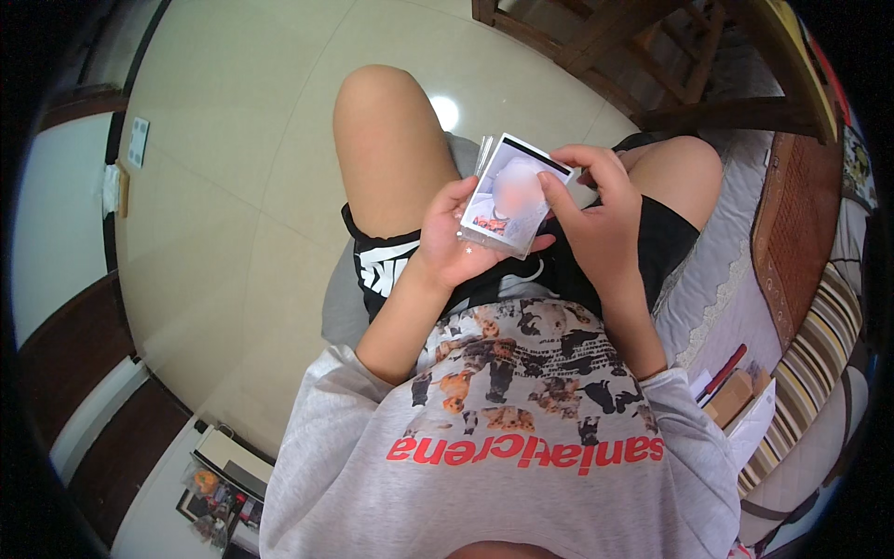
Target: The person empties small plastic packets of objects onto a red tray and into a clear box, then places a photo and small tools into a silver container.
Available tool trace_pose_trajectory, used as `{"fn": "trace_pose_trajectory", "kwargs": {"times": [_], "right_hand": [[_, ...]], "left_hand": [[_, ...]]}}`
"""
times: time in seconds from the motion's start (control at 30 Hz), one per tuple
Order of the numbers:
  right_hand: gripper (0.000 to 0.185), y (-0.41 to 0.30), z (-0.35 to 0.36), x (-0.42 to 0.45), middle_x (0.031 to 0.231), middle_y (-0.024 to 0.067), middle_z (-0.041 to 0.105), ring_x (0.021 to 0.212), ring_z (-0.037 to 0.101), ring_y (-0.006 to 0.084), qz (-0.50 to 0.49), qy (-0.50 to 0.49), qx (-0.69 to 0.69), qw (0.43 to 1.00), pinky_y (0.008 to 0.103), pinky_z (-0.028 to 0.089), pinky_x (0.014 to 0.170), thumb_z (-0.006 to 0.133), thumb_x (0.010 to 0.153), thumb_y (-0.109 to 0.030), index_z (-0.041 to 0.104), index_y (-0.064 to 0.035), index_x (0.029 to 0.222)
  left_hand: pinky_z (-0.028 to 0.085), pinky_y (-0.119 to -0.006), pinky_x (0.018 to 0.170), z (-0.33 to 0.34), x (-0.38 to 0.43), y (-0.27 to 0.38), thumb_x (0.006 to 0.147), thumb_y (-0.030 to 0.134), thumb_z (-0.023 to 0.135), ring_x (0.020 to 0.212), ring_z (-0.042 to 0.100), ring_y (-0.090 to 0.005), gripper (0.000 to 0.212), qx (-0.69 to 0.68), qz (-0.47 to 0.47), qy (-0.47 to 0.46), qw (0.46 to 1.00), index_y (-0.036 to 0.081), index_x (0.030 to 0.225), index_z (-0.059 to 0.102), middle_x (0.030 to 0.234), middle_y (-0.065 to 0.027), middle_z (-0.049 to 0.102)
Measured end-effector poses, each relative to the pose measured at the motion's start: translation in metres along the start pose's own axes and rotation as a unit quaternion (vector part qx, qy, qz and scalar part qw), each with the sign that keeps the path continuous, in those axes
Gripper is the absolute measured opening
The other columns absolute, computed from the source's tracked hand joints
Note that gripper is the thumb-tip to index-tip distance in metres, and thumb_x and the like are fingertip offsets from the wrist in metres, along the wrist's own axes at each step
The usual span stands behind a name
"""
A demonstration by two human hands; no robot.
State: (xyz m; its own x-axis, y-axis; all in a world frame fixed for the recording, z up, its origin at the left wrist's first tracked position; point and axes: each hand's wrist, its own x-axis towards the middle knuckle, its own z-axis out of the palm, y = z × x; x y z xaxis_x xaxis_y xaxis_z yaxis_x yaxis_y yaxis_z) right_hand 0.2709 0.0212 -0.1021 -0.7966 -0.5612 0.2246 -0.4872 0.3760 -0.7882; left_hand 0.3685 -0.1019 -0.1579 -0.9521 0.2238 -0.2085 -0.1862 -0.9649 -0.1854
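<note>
A stack of photo cards [489, 189] in clear plastic sleeves rests on the palm of my left hand [450, 237], over my lap. My left thumb lies along the stack's left edge, and some fingers show past its lower right corner. The top card has a white border and a blurred portrait; a dark band runs along its upper edge. My right hand [601, 206] pinches that card at its upper right, with the thumb on the front and the index finger at the corner. Other sleeve edges stick out at the upper left and along the bottom.
A wooden chair or table frame [614, 56] stands at the upper right. Beside my right side lie a woven mat [796, 216], a striped cushion [814, 349] and a small cardboard box [730, 398] with a red-handled item [726, 367]. A pale card [139, 142] lies on the tiled floor [230, 175].
</note>
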Motion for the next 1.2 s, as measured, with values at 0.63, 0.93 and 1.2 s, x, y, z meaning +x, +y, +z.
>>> {"fn": "trace_pose_trajectory", "kwargs": {"times": [0.63,0.93,1.2], "right_hand": [[0.018,-0.022,0.028,-0.045,0.061,0.0008,0.051,0.051,0.054,0.0142,-0.207,-0.115,-0.095,0.967,0.0261,0.039,0.041,0.059,0.067,-0.015,0.056,-0.0075,0.084],[0.014,-0.028,0.033,-0.047,0.062,0.0042,0.055,0.055,0.057,0.0194,-0.098,-0.144,-0.074,0.982,0.0306,0.042,0.044,0.057,0.071,-0.014,0.056,-0.0096,0.084],[0.008,-0.032,0.032,-0.043,0.065,0.0055,0.057,0.056,0.057,0.0219,-0.063,-0.131,-0.048,0.988,0.0317,0.043,0.046,0.058,0.071,-0.014,0.056,-0.0098,0.078]], "left_hand": [[0.024,-0.05,0.099,0.012,0.008,-0.002,0.085,0.04,0.037,0.123,0.026,-0.0344,0.058,-0.061,0.143,-0.009,0.988,0.008,0.132,0.024,0.136,-0.0161,0.023],[0.026,-0.05,0.099,0.019,0.007,-0.004,0.087,0.039,0.035,0.124,0.025,-0.0354,0.053,-0.014,0.177,0.002,0.984,0.006,0.128,0.03,0.133,-0.0165,0.028],[0.024,-0.05,0.099,0.02,0.009,-0.008,0.085,0.038,0.036,0.125,0.022,-0.0351,0.057,0.016,0.194,-0.005,0.981,0.007,0.132,0.024,0.137,-0.0165,0.021]]}}
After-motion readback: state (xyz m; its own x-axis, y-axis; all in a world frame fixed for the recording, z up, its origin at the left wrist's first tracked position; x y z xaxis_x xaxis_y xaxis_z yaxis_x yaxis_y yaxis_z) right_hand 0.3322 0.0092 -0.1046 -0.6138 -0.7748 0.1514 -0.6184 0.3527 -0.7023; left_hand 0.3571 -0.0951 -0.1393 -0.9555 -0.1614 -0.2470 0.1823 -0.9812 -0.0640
